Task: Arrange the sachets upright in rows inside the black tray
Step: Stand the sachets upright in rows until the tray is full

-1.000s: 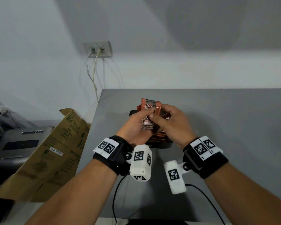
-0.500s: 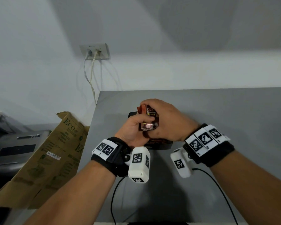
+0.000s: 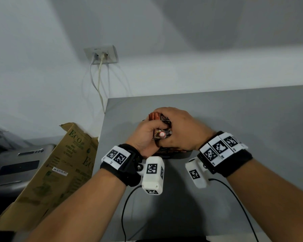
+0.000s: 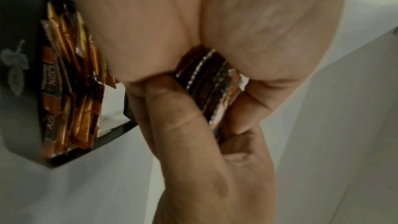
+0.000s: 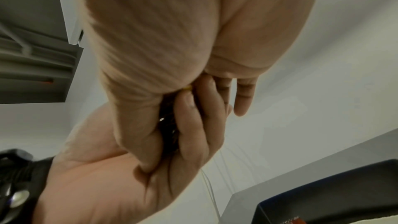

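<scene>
Both hands meet above the black tray (image 3: pixel 187 153), which sits on the grey table (image 3: pixel 234 119) and is mostly hidden beneath them in the head view. Between the hands is a bundle of sachets (image 3: pixel 162 127), brown and orange packets stacked face to face, held just over the tray. The left hand (image 3: pixel 143 135) grips the bundle from the tray's left side, its fingers (image 4: pixel 172 108) curled round the lower end so that the crimped silver edges of the packets show between thumb and palm in the left wrist view. The right hand (image 3: pixel 180 126) comes over the top of the bundle from the tray's right side, its fingers (image 5: pixel 193 122) wrapped down around the packets and pressed against the left hand. The top packet shows the letters D2X.

Inside the tray, more sachets (image 4: pixel 71 81) already stand on edge in a row against one wall, orange and gold sides packed close together, some leaning a little. The tray's dark outer wall (image 4: pixel 19 77) carries a pale leaf-like mark.

To the left of the tray, off the table's edge, a brown cardboard box (image 3: pixel 59 172) printed with ECO leans open, and a grey printer (image 3: pixel 16 165) lies beyond it. Behind the tray, on the wall, a white socket (image 3: pixel 101 55) has two plugs with cables hanging down.
</scene>
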{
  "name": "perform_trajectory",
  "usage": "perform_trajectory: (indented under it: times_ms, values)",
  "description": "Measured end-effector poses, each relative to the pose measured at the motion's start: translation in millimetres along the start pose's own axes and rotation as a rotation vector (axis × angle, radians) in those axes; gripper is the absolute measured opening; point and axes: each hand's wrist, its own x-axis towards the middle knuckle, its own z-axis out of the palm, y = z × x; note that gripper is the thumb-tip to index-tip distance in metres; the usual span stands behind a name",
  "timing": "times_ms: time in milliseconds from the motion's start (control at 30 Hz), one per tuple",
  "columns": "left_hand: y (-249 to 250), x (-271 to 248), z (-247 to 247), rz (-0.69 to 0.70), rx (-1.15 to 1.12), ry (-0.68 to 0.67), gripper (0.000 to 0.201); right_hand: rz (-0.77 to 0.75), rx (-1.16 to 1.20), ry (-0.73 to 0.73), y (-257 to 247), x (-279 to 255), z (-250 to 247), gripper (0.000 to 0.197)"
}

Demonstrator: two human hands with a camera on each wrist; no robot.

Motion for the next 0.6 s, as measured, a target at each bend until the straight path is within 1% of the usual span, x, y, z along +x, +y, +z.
perform_trajectory:
  times_ms: [67, 133, 200, 233, 267, 333, 433, 500, 567, 600]
  values:
    - [-0.4, 1.9, 0.8, -0.012, 0.007, 0.018, 0.025, 0.007, -0.004, 0.004, 2.6, 0.8, 0.1, 0.078]
    - [-0.8, 4.0, 2.3, 0.005, 0.033, 0.045, 0.025, 0.019, -0.009, -0.027, 5.7, 0.1, -2.3, 0.088]
    - [0.5, 5.2, 3.8, 0.039, 0.069, 0.071, 0.034, 0.038, 0.011, -0.068, 8.0, -1.0, -9.5, 0.101]
    - [0.8, 5.6, 3.8, 0.062, 0.082, 0.075, 0.042, 0.052, 0.038, -0.060, 9.5, -1.2, -14.2, 0.100]
    - [1.6, 6.2, 3.2, 0.077, 0.084, 0.086, 0.051, 0.070, 0.077, -0.026, 11.9, -0.4, -19.5, 0.092]
    - [2.7, 7.5, 2.5, 0.097, 0.097, 0.137, 0.062, 0.120, 0.164, 0.054, 20.8, 3.5, -29.7, 0.063]
    - [0.9, 13.6, 4.1, 0.144, 0.163, 0.199, 0.062, 0.140, 0.229, 0.078, 37.1, 13.5, -37.3, 0.026]
    - [-1.5, 18.6, 3.1, 0.167, 0.206, 0.280, 0.061, 0.116, 0.219, 0.092, 45.4, 19.8, -40.0, 0.014]
    - [-1.5, 21.8, -4.1, 0.188, 0.208, 0.395, 0.065, 0.112, 0.165, 0.152, 54.5, 26.9, -44.2, 0.012]
    - [-0.2, 22.2, -9.8, 0.186, 0.193, 0.459, 0.062, 0.122, 0.127, 0.189, 61.5, 31.0, -46.2, 0.011]
